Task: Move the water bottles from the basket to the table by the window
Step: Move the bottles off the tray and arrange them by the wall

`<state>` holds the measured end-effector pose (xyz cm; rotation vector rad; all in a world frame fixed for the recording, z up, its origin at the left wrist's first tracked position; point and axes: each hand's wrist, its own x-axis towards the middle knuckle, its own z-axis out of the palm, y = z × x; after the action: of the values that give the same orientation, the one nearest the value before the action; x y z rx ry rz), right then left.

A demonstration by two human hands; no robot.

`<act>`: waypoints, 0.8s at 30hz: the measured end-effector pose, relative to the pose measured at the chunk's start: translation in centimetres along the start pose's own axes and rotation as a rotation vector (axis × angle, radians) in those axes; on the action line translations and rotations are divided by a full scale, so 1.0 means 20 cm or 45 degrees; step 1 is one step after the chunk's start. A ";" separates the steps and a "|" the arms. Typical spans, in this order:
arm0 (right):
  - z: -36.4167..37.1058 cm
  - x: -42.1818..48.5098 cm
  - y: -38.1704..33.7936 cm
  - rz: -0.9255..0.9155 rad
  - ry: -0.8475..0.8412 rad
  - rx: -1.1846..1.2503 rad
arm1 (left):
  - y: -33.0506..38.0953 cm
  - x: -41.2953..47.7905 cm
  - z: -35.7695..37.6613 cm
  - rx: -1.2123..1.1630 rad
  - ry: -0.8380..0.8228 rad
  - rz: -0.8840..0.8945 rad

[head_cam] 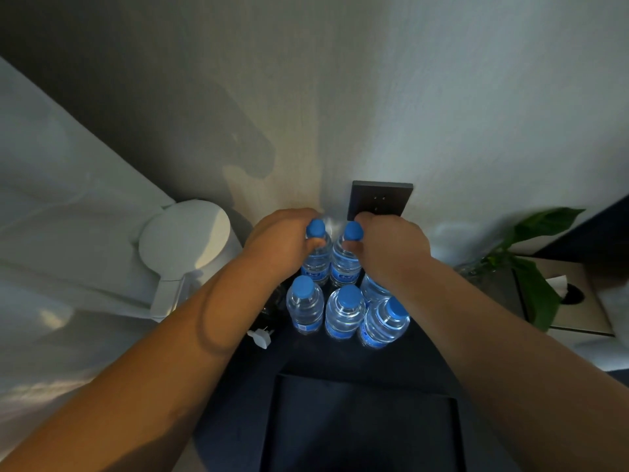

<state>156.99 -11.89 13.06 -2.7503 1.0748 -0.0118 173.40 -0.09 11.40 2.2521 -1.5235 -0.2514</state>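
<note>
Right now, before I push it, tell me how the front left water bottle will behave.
The front left water bottle looks full, so it is probably heavy for its size. Tall and narrow, it would likely tip if pushed near its cap rather than slide. The clear ribbed plastic probably dents a little under a squeeze.

Your left hand pinches the neck of the first bottle just under its blue cap. Your right hand pinches the second bottle the same way. Both bottles are upright, side by side between your hands. Nearer you than both hands, a row of bottles, three across, stands on the dark table. A hidden bottle shows partly under your right wrist. A white kettle sits left of your left hand, and a black socket is just beyond your right.
</note>
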 end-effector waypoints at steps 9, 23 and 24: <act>-0.04 -0.16 0.15 0.133 -0.159 0.018 | 0.19 -0.02 0.02 -0.050 0.089 0.136; -0.09 -0.20 0.17 0.117 -0.111 0.130 | 0.25 -0.08 0.12 0.017 0.096 0.135; -0.09 -0.18 0.17 0.109 -0.096 0.124 | 0.25 -0.08 0.12 0.017 0.096 0.132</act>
<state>151.93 -12.10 14.38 -2.5950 1.1390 0.0494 167.73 -0.77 11.28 2.1594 -1.6008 -0.1248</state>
